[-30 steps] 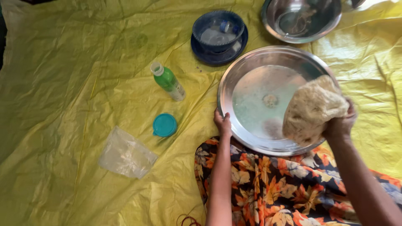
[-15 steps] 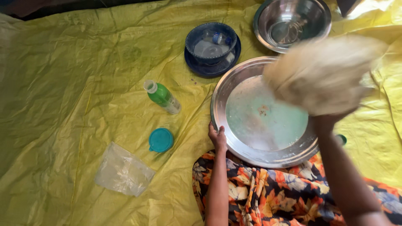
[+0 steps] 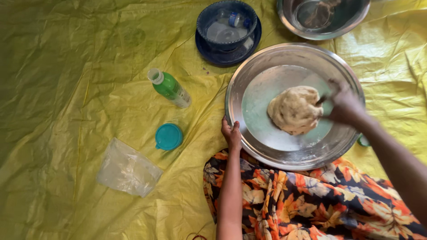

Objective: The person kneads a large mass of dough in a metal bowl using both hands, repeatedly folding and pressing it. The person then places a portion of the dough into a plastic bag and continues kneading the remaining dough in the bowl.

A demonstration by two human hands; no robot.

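A pale lump of dough lies in the middle of a wide steel pan on a yellow sheet. My right hand is against the dough's right side, fingers spread and blurred; whether it still grips the dough is unclear. My left hand holds the pan's near left rim, fingers curled over the edge. My flowered skirt fills the foreground below the pan.
A green bottle with no cap lies left of the pan. A teal lid and a clear plastic bag lie nearer me. A blue bowl on a blue plate and a steel bowl stand behind the pan.
My right hand had lifted the dough high above the pan; now the dough is down on the pan's floor with the hand beside it. The left hand has stayed on the rim.
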